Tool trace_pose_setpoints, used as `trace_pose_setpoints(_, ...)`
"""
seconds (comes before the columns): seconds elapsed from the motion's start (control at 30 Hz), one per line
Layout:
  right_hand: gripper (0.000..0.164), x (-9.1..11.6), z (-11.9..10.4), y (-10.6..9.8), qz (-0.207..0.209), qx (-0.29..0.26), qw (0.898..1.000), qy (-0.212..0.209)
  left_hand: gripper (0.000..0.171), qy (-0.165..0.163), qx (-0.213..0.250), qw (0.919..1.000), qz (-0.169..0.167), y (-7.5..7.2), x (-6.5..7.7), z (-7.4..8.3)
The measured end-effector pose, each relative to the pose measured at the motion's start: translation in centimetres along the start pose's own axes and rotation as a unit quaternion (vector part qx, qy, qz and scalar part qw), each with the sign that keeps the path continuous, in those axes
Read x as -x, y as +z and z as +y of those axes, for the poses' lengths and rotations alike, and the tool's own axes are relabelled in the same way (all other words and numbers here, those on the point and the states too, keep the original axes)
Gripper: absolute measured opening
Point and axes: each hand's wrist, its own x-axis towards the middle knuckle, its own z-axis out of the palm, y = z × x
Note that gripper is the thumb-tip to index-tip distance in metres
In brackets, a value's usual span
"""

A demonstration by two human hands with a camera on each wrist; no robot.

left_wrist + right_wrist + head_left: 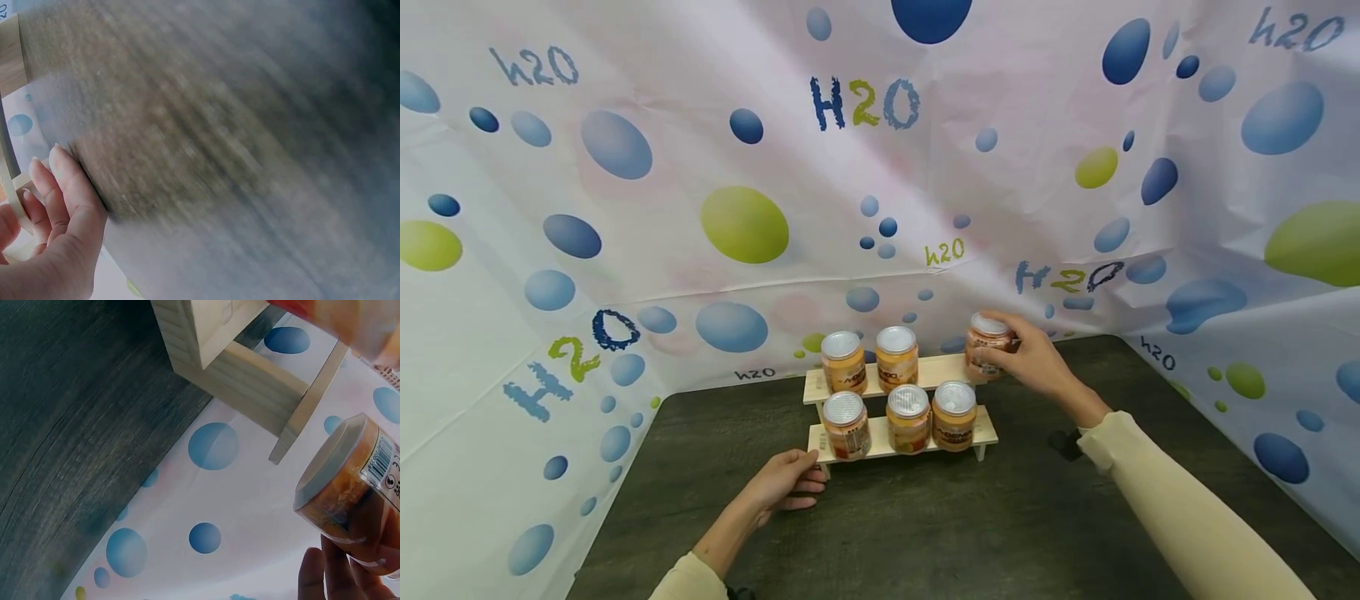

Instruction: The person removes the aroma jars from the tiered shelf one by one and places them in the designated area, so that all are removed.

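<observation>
Fingers of my right hand point(1037, 358), head view: bent round one round orange jar with a silver lid point(981, 340), thumb on its near side. This jar was upright in my grasp at the right end of the upper board of a two-step stand of pale bare wood point(942, 371). Fingers of my left hand point(786, 481): drawn narrow on the left end of the lower board, thumb above, the others beneath. Upper board, left half: two matching orange jars point(897, 367), side by side, lids up. Lower board: three further orange jars point(955, 423), one at left, two close together at right. Beneath the stand lay a dark wood-grained table point(887, 533); behind rose a white sheet printed with blue and green spots point(662, 50) and H2O lettering.

Left wrist view: my left fingertips lay against a pale wooden strip of the stand; a blurred brown-grey expanse point(187, 125) filled most of the frame.

Right wrist view: my right fingers held the same jar, its base turned toward the stand, a gap showing between it and the nearest board end. A black-and-white barcode point(379, 457) showed on its side. Part of another orange jar point(350, 325) was cut off at the upper edge.
</observation>
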Motion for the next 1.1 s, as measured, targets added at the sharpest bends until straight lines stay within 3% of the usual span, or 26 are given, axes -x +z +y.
trace_pose_setpoints(0.6,0.069,1.8,2.1,-1.8,0.019,0.024,0.999,0.012,0.042,0.004,-0.012,0.9999,0.0,0.1,0.2,0.1)
trace_pose_setpoints(1.1,0.068,3.3,3.8,-2.0,0.012,0.027,0.999,0.037,0.041,0.007,-0.01,0.9999,-0.006,0.0,0.3,0.1)
